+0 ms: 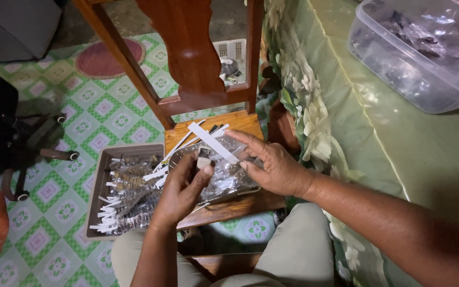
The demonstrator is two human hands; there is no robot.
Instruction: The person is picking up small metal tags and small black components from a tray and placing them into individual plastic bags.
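- Green and white floor tiles (54,207) lie under you, and a wooden chair (197,64) stands right in front of your knees.
- Your left hand (183,190) pinches a small dark piece (204,154) with a pale end between its thumb and fingers. It sits at your fingertips, just above the chair seat.
- Your right hand (272,166) rests on a clear plastic bag (224,178) lying on the seat. Its fingers are spread and press the bag, with the thumb near the small piece. I cannot tell if it grips the bag or only holds it down.
- Both hands nearly touch, and the small piece is between them. Your left hand is the one that has it.
- One white paper strip (213,142) lies on top of the bag. It slants from upper left to lower right, just past your fingertips.
- To your left, a brown tray (98,183) touches the chair seat. It is full of shiny packets with white strips sticking out.
- On your right, a table with a green flower cloth (346,122) stands very close to your right arm, so that side is tight.
- Far up on the table sits a clear plastic box (415,53), well apart from your hands.
- You have more room on the left, over the tray.
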